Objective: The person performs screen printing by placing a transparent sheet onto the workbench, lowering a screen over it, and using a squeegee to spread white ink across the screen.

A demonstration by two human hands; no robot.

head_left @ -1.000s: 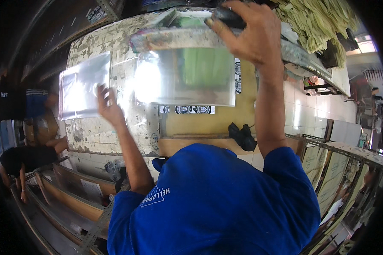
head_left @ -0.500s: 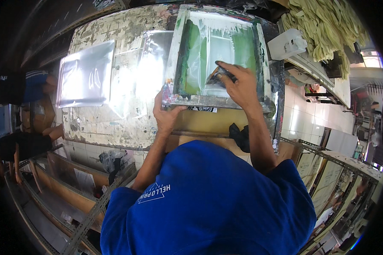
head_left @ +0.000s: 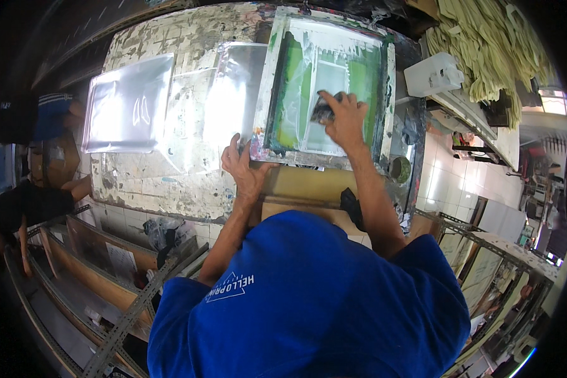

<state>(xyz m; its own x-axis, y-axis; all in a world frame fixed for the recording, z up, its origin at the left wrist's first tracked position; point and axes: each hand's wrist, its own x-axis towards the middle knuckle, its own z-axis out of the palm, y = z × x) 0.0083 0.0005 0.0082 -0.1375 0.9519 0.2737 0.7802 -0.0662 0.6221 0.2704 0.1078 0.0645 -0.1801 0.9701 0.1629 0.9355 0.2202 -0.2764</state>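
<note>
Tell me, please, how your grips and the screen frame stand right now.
Right grip on dark object, over the screen frame. Left grip at its near left corner. Frame looks flat; white container to its right, clear of it.

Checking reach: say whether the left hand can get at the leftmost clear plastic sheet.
Likely yes: the left hand, at the screen-printing frame, has nothing upright between it and that plastic sheet.

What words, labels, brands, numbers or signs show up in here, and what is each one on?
Blue shirt: white lettering beside an angular white outline; I leave its wording and any brand uncopied.
White sheet on the lower-left shelf: any marks are too small to read.
Framed screen: no lettering I can make out.
Elsewhere, I cannot make out any readable text.
</note>
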